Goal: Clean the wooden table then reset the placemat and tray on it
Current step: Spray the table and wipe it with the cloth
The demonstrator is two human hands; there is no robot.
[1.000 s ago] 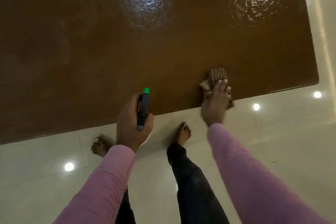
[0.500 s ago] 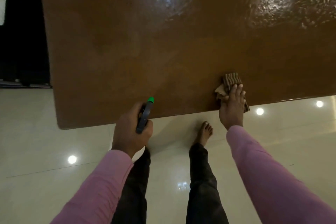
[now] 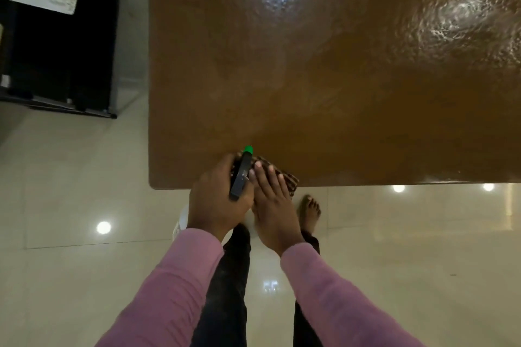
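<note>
My right hand (image 3: 275,205) presses straight fingers on the brown striped cloth (image 3: 289,179) at the glossy brown wooden table (image 3: 338,93)'s near edge, close to its left corner. My left hand (image 3: 217,200), touching alongside, grips the green-tipped black spray bottle (image 3: 242,175).

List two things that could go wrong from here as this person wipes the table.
1. The cloth lies at the table's near edge under the right hand; a stroke toward the body could drag it off.
2. The left hand holds the spray bottle right beside the right hand; they might bump, squirting onto the glossy floor by the bare foot.
</note>
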